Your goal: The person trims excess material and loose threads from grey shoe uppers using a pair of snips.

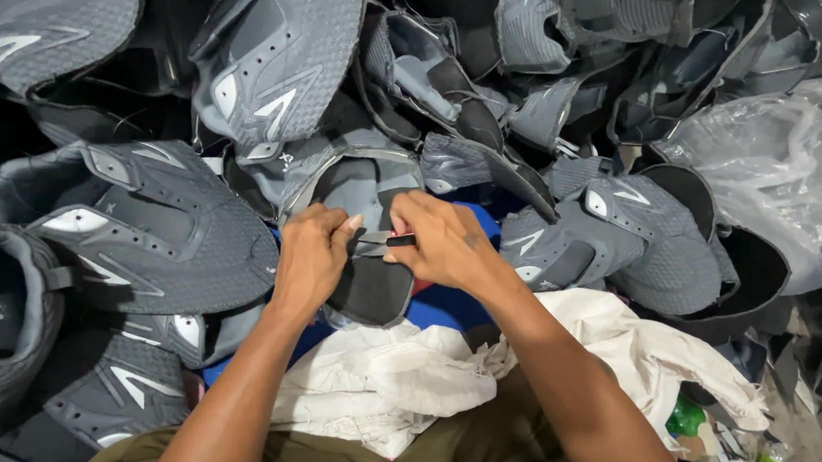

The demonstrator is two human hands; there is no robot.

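Here, both hands pinched shut on one grey shoe upper (367, 227): left hand (311, 254) on its left edge, right hand (440, 238) opposite, above white cloth (386, 384), amid piled grey uppers (144, 226).

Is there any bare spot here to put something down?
Hardly. Only the blue patch below the right hand, beside the white cloth, shows free. Grey shoe uppers crowd everywhere around both hands; clear plastic bags fill the right.

A blue surface (444, 308) shows beneath heaped grey shoe uppers (155, 231) and white cloth (385, 379)
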